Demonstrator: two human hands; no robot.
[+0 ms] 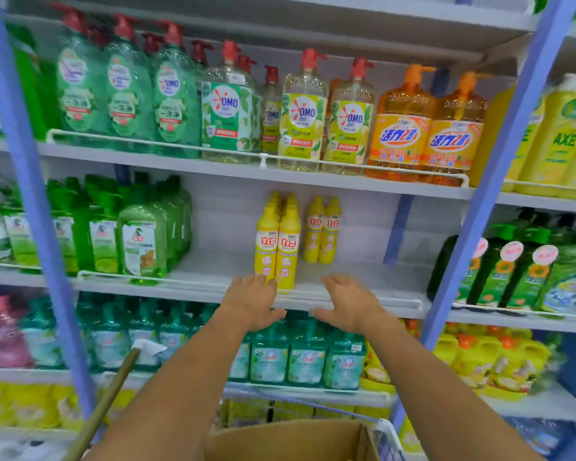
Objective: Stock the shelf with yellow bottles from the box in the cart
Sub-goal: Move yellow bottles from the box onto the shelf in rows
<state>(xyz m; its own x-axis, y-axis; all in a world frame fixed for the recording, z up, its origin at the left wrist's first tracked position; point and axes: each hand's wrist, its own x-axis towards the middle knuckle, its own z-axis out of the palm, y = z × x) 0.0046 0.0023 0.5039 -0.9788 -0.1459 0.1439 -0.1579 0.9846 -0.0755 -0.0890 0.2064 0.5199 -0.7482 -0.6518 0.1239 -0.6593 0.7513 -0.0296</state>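
Note:
Several yellow bottles [277, 242] stand in rows on the middle shelf [213, 271], with two more yellow bottles [322, 229] further back to the right. My left hand [250, 302] reaches to the shelf front, its fingertips at the base of the front bottles. My right hand [348, 302] hovers at the shelf edge to the right, fingers relaxed, holding nothing. The cardboard box [290, 439] sits at the bottom of the view inside the cart [386, 437]; its contents are hidden.
Green bottles [140, 231] fill the left of the same shelf, dark green ones [499, 271] the bay to the right. Pump bottles [303, 114] line the shelf above, teal bottles [306, 357] the shelf below. A wooden pole [103, 404] leans at lower left.

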